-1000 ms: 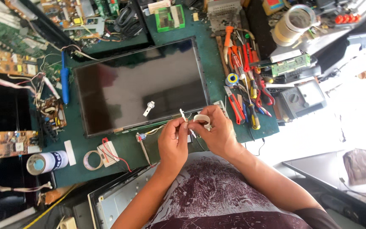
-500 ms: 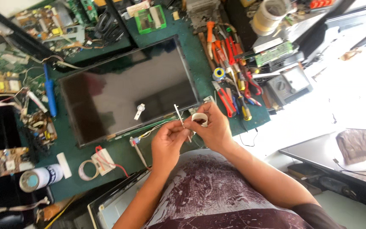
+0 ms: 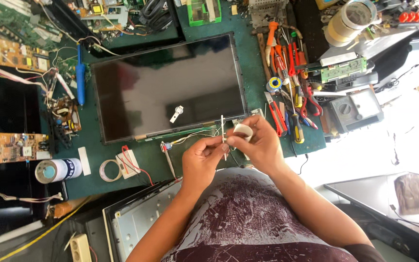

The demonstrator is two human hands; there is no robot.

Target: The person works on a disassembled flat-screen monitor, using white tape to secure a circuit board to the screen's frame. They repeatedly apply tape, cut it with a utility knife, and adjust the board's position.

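Head view: the right hand (image 3: pixel 260 145) is closed around a small white roll of tape (image 3: pixel 243 131), which sits against the fingertips with its open core facing up, probably so the free end can be drawn off. The left hand (image 3: pixel 202 160) pinches a thin pale strip (image 3: pixel 223 136) between thumb and forefinger; the strip stands nearly upright, touching the roll at its 9 o'clock side. Both hands meet just beside the near edge of the large dark flat display panel (image 3: pixel 168 87), which lies face up on the green work mat (image 3: pixel 146 157), most likely laid flat to keep it steady while it is worked on. Thin white wires (image 3: pixel 190 138) run along the panel's near edge toward the hands.

Both forearms come up from 6 o'clock over a dark red patterned shirt, wrists bent inward so the fingertips face each other.

At 3 o'clock of the panel lies a heap of red- and orange-handled pliers and screwdrivers (image 3: pixel 287 77), within reach of the right hand. At 9 o'clock a blue-handled soldering iron (image 3: pixel 80 80) lies beside brown circuit boards (image 3: pixel 18 148). At 7 o'clock stands a white spray can (image 3: pixel 56 171), with a loose ring of clear tape (image 3: pixel 106 170) near it.
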